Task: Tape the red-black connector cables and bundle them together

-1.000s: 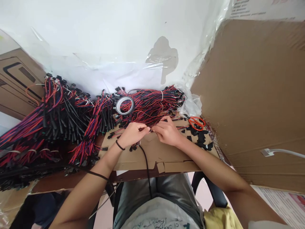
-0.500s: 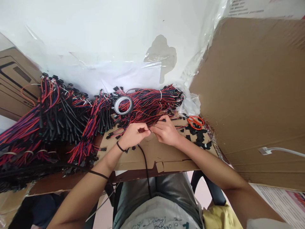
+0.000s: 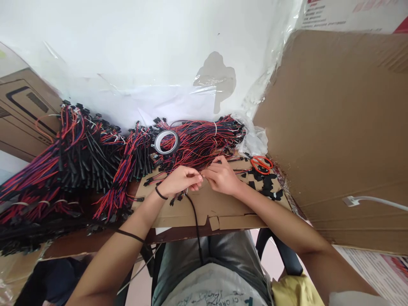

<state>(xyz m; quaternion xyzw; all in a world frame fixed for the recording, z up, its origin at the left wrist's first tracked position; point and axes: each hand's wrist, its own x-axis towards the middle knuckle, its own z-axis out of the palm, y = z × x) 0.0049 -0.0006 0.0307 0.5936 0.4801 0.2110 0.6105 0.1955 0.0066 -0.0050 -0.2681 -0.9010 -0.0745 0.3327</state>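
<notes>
Red wires (image 3: 199, 138) just beyond both hands (image 3: 179, 180) (image 3: 222, 176)

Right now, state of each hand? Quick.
Left hand: grip closed in a pinch; anything held is too small to tell.
Right hand: grip curled closed; whether it holds anything cannot be told.

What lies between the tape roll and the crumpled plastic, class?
Between the tape roll and plastic, the head view shows a bundle of red and dark wires with a white tie.
</notes>
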